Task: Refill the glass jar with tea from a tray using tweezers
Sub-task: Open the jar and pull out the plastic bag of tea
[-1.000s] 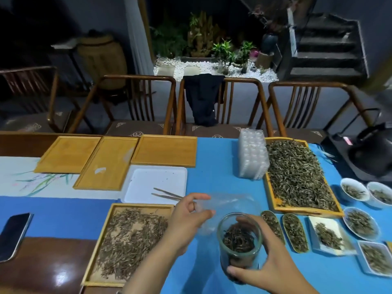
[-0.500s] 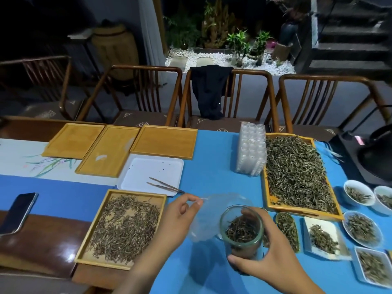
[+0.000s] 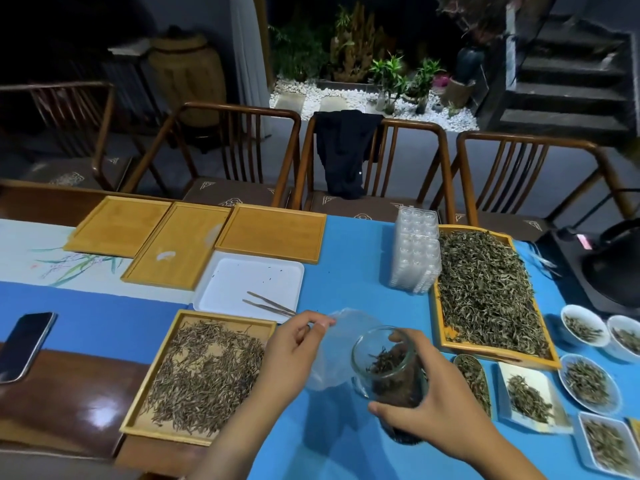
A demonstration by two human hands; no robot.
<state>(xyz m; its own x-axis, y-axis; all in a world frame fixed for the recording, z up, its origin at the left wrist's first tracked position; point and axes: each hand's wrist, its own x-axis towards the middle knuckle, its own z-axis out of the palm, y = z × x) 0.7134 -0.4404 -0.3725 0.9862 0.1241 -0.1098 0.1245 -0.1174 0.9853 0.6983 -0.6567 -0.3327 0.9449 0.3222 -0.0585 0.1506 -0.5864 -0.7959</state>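
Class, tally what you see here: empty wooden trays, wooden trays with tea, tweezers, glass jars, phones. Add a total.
Empty wooden trays: 3
Wooden trays with tea: 2
Tweezers: 1
Glass jar: 1
Phone: 1
Total: 8

Blue tablecloth (image 3: 353,258); white runner (image 3: 20,261) with green leaf print; yellow-tan wooden trays (image 3: 273,232); white plastic tray (image 3: 242,278); clear glass jar (image 3: 388,367), dark brown tea; black phone (image 3: 24,344).

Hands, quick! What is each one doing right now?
Left hand: pinches the clear plastic lid at its edge.
Right hand: grips the glass jar, which has dark tea in it.
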